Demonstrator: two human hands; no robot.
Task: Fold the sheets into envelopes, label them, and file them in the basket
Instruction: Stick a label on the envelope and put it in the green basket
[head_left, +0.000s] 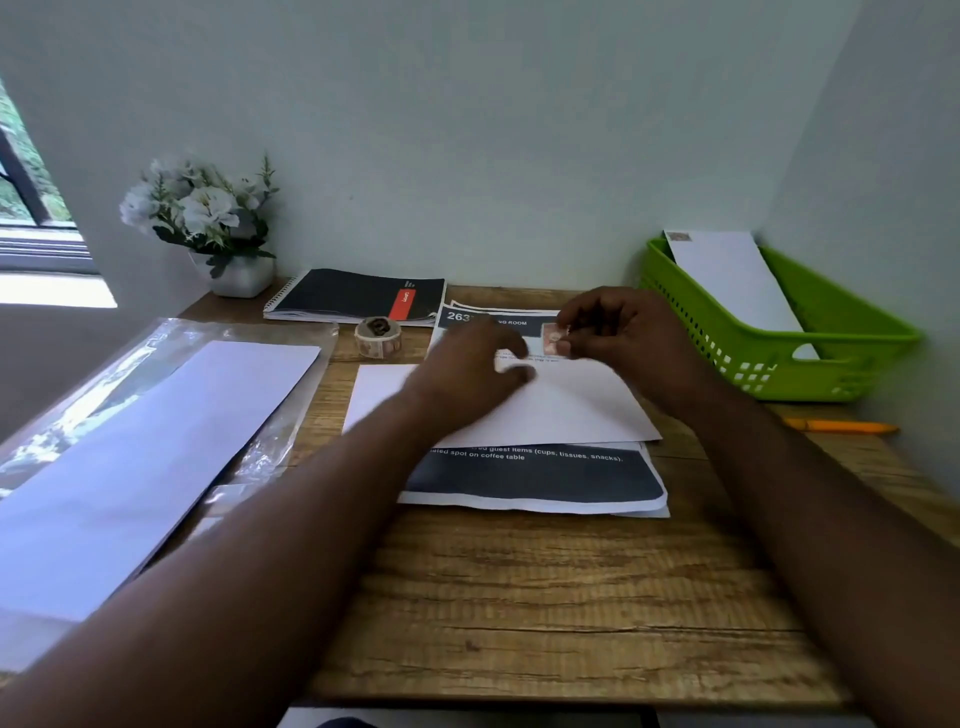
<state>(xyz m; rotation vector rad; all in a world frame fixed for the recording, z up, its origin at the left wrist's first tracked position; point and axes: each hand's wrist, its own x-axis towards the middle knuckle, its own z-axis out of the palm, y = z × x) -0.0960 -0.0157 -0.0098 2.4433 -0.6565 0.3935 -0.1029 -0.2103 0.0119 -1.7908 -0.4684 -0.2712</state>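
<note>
Centre frame: left hand (467, 364) rested on white folded sheet (561, 410) lying over printed pages (535, 480) on wooden counter (545, 597). Right hand (623, 332) pinched a small patterned sticker (553, 340). Green basket (857, 358) at right held one envelope (727, 275). Tape roll (378, 336) behind left hand.

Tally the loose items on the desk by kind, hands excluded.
White folded envelopes: 2, one under the hands, one in the basket
Blank sheet stack in plastic: 1
Printed sheets: 1 pile
Sticker roll: 1
Loose sticker: 1
Green basket: 1
Notebook: 1
Orange pen: 1
Flower pot: 1
Total: 10
</note>
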